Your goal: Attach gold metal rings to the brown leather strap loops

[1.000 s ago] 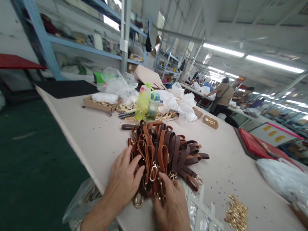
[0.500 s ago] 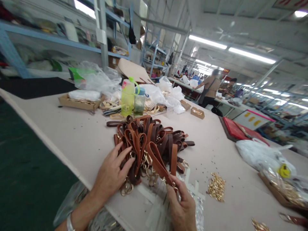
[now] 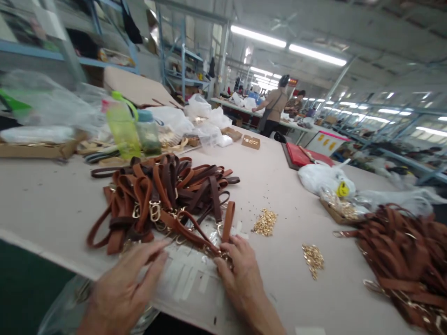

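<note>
- Strap pile (image 3: 171, 181): light and dark brown, jumbled loops, lying in front of the green bottle (image 3: 123, 130).
- Gold clips (image 3: 154, 211): shiny, on the straps, nearer than the bottle.
- Held strap (image 3: 189, 236): light brown, looped, slanting, right of the bottle and nearer.

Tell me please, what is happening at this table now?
A person's right hand holds a brown strap at the near right edge of a pile of light and dark brown straps. The left hand is by the pile's near edge, but blur hides whether it grips anything. Farther right on the table lie two small heaps of gold-coloured metal pieces and another pile of brown straps.
</note>
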Available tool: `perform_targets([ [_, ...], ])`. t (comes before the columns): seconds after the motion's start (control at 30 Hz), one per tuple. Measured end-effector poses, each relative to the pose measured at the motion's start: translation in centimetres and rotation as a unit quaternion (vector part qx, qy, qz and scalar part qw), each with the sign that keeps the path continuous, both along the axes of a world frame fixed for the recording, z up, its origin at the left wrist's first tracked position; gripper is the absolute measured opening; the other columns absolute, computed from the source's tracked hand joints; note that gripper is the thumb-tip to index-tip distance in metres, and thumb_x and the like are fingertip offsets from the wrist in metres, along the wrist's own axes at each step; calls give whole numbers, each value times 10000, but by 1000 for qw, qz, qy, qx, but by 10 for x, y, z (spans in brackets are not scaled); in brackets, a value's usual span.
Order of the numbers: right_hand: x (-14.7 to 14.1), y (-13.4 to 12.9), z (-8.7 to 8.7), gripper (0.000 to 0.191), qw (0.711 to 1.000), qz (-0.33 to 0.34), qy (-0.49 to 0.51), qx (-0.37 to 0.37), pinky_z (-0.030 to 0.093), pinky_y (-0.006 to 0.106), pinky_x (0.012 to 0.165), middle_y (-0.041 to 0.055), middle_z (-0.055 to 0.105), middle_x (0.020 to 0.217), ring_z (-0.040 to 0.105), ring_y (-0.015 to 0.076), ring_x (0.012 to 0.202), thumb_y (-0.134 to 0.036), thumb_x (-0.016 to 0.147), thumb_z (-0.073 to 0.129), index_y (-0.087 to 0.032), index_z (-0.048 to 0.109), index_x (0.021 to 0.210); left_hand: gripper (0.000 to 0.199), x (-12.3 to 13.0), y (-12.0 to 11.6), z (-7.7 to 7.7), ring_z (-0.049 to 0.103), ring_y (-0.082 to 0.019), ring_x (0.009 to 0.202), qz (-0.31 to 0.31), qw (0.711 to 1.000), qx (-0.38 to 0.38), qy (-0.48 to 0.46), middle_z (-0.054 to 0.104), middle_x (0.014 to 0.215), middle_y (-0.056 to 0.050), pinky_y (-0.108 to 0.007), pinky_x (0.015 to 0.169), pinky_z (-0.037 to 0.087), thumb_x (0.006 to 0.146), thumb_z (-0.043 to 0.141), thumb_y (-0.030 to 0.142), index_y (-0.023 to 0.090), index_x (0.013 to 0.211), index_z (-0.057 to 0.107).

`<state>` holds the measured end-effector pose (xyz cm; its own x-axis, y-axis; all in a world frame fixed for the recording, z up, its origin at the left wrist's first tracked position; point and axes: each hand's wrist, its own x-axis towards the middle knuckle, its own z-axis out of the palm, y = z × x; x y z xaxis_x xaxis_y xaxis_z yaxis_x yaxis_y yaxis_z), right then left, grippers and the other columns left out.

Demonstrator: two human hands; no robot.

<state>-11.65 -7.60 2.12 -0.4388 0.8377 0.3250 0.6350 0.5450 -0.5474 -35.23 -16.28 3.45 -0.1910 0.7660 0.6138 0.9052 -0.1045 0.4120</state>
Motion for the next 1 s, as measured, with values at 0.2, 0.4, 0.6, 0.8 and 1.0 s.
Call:
perform_targets([
  [0.2, 58, 14, 9, 248, 993, -35, -88, 63, 471, 412, 925, 81, 692, 1076, 576, 242, 996, -138, 949, 481, -189, 638, 1134, 391, 60, 34, -8, 722, -272, 908, -54, 975, -214, 21, 745, 1071, -64, -355, 746, 542, 965, 435, 416, 260, 1303, 555],
  [0.4, 66, 47, 1, 391, 962, -41, -241, 119, 471, 342, 871, 105, 668, 1158, 579, 230, 999, -82, 931, 469, -198, 581, 1287, 226, 70, 53, 5, 697, -236, 882, -71, 969, -232, -48, 723, 957, -46, -325, 741, 493, 961, 423, 359, 243, 961, 616],
  [0.6, 45, 73, 4, 230, 954, -60, -275, 101, 435, 329, 784, 130, 674, 921, 610, 250, 900, -82, 907, 519, -166, 696, 1026, 144, 65, 32, 8, 660, -178, 676, -82, 917, -212, -328, 697, 788, 27, -284, 661, 476, 831, 640, 349, 248, 929, 611],
  [0.8, 56, 69, 9, 217, 946, -40, -308, 88, 413, 297, 767, 119, 686, 904, 629, 231, 888, -68, 903, 518, -161, 710, 944, 248, 66, 15, 11, 709, -199, 846, -121, 833, -202, -501, 669, 893, -11, -337, 762, 566, 844, 582, 281, 206, 1069, 511],
  [1.0, 79, 62, 4, 212, 939, -90, -320, 91, 397, 312, 697, 121, 681, 832, 629, 239, 801, -124, 948, 477, -149, 673, 872, 795, 78, 5, 26, 674, -173, 850, -203, 718, -218, -629, 633, 1102, -34, -325, 746, 549, 751, 685, 175, 285, 1419, 268],
])
